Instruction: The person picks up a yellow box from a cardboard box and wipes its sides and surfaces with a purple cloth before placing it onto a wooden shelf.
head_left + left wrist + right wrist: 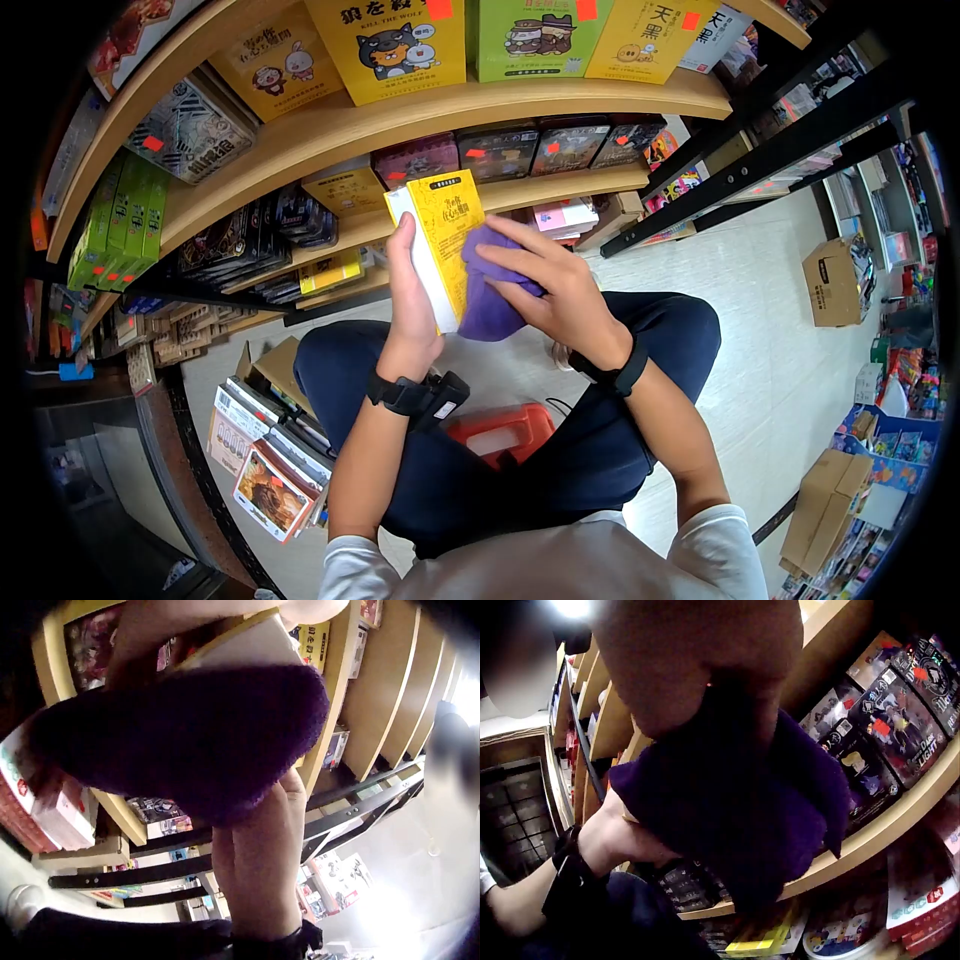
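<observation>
A yellow box with white sides (432, 215) stands tilted in the left hand (412, 300), whose thumb lies along its white side. The right hand (560, 290) holds a purple cloth (488, 300) against the lower right of the box's yellow face. In the left wrist view the cloth (202, 742) covers most of the box (247, 649), with the left hand (262, 847) below it. The right wrist view shows the cloth (735, 802) hanging from the right hand (697, 667), with the left hand (626, 836) behind it.
Wooden shelves (400, 120) with boxed games curve across the front. A red object (505, 432) lies on the floor between the legs. At the left stands a carton of books and boxes (270, 450); cardboard boxes (835, 285) sit at the right.
</observation>
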The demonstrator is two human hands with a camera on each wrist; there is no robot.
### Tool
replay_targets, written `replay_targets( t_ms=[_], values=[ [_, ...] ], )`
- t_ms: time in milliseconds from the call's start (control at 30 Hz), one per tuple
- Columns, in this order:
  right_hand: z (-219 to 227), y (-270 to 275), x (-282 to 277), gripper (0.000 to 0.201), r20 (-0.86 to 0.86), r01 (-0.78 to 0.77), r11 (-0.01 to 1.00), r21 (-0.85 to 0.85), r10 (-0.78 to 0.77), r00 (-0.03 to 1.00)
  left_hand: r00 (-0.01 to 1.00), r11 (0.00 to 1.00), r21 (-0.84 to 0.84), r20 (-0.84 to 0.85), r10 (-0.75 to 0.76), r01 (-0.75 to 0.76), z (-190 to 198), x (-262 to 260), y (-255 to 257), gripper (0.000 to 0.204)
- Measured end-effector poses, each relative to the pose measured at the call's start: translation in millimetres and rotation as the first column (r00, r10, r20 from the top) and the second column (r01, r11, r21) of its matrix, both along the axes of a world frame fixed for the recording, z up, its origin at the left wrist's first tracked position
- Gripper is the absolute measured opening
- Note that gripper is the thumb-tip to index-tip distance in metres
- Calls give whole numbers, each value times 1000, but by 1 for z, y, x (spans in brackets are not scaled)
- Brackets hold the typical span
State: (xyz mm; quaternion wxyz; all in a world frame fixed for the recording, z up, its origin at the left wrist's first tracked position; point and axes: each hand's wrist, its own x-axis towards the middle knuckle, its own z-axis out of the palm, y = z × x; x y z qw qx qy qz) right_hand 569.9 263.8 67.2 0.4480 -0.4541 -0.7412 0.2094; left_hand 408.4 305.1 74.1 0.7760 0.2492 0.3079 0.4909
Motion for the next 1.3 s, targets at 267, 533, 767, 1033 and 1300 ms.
replay_targets(
  t_ms=[267, 533, 767, 1033, 1300],
  values=[
    [-1, 4, 4, 33, 0, 145, 989, 10, -145, 989, 1000, 1000, 19, 27, 4, -4, 7, 9, -9, 59],
    [-2, 8, 9, 24, -83, 209, 978, 20, -207, 975, 956, 958, 4, 63, 286, -287, -3, -5, 0, 56],
    [2, 11, 22, 21, -548, 236, 863, -447, -473, 690, 921, 921, -54, 15, 388, -387, -6, -16, 7, 58],
    [-1, 2, -2, 28, -447, -10, 965, -263, -112, 888, 996, 996, -22, 14, 92, -91, -5, 1, -7, 57],
    [-2, -12, -22, 33, -300, -187, 979, -85, 154, 941, 968, 972, -16, -97, 231, -234, -14, -9, 5, 62]
  ],
)
